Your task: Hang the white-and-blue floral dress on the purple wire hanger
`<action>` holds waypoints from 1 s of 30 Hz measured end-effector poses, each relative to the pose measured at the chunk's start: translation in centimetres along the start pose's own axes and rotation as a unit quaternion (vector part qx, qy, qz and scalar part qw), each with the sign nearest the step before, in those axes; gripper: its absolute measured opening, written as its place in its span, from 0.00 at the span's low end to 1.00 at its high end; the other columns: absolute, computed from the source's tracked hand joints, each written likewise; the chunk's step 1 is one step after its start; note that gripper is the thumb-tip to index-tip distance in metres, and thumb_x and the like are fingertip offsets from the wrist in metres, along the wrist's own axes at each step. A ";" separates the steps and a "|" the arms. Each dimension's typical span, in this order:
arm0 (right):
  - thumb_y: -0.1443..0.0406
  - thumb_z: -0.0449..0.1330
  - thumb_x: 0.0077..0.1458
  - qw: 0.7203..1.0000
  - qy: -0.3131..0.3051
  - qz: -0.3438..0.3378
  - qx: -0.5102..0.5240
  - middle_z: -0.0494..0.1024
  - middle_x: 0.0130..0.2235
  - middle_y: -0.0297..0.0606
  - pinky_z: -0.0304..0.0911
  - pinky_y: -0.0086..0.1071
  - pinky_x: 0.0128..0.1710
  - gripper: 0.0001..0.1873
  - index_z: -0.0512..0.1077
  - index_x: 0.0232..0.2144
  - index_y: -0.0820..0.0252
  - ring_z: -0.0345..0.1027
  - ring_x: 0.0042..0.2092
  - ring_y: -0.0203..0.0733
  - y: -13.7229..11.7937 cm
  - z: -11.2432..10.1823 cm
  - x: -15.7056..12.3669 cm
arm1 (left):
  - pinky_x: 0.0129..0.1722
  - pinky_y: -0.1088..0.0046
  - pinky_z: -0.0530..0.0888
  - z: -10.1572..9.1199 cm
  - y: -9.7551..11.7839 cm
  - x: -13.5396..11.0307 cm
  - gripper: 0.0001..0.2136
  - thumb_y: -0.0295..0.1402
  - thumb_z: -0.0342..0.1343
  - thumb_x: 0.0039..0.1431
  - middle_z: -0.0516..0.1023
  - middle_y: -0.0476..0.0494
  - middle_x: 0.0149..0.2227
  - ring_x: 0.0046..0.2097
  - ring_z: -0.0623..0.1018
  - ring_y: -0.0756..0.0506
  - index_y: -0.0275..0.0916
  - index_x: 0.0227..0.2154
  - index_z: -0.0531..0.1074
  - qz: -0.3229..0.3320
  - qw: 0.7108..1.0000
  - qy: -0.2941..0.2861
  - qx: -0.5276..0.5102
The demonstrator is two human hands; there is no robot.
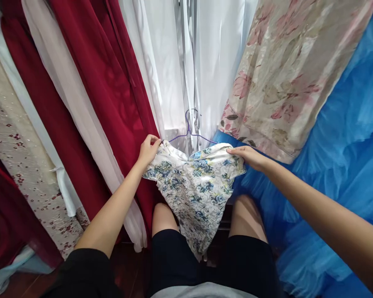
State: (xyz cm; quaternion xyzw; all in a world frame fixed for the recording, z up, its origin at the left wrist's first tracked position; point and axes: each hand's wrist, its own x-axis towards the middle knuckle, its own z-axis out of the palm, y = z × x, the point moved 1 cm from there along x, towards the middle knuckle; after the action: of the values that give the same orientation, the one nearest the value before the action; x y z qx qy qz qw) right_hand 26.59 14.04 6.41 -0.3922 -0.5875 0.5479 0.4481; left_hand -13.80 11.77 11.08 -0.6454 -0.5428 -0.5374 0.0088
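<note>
A white dress with a blue and grey floral print (pixel 195 186) hangs in front of my legs on a thin purple hanger (pixel 188 131). My left hand (pixel 149 149) pinches its left shoulder, close to the hanger's end. At the other shoulder, my right hand (pixel 247 155) grips the fabric between thumb and fingers. The hanger's hook sticks up above the neckline, in front of white fabric strips. Both ends of the hanger are hidden inside the shoulders of the dress.
Dark red gowns (pixel 102 82) and pale pink fabric (pixel 65 99) hang at the left. White cloth (pixel 217 62) hangs straight ahead. On the right are a beige floral garment (pixel 276 82) and a wide blue tulle skirt (pixel 338 165). Dark floor (pixel 127 269) shows below.
</note>
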 end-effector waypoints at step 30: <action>0.50 0.67 0.54 0.986 0.044 -0.096 0.133 0.78 0.25 0.35 0.63 0.30 0.24 0.19 0.75 0.28 0.60 0.68 0.24 0.38 2.5 7.8 -8.9 | 0.52 0.59 0.73 6.4 11.5 -8.0 0.23 0.44 0.68 0.52 0.80 0.36 0.47 0.47 0.79 0.39 0.36 0.47 0.73 -0.171 0.731 -0.301 -0.588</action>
State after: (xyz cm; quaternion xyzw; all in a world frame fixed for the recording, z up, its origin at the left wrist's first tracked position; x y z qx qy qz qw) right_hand 21.64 3.53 3.03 -0.2950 -0.5238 0.5581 0.5720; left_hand 0.07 5.33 9.29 -0.5458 -0.1938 -0.5192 -0.6285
